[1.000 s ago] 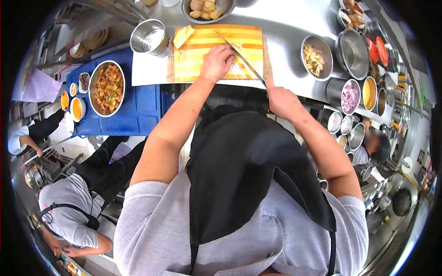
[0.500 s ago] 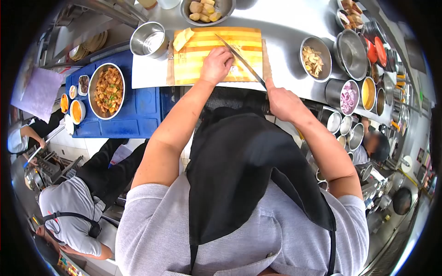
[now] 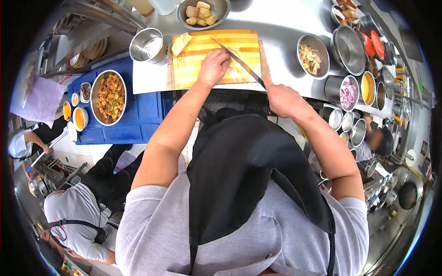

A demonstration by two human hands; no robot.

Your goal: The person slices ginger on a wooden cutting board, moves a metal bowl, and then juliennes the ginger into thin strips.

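1. Head view: right hand (image 3: 282, 99) clamped on the handle of the knife (image 3: 237, 61), blade angled across the cutting board (image 3: 202, 55). Left hand (image 3: 212, 67) curled, pressing down pale food on the board; the food is mostly hidden.
2. Handling, my read: knife stiff, light, sharp, so grip the handle only. Food looks soft and maybe slippery.
3. Containers: bowl (image 3: 202, 11) holds pale chunks; small bowl (image 3: 314, 56) holds sliced bits; pot (image 3: 147, 45) contents unclear; pan (image 3: 108, 96) holds a cooked orange dish; tub (image 3: 347, 92) holds sliced purple onion.

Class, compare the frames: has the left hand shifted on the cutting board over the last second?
No. The left hand stays pressed on the same spot of the cutting board, beside the knife; only the camera view shifted slightly.
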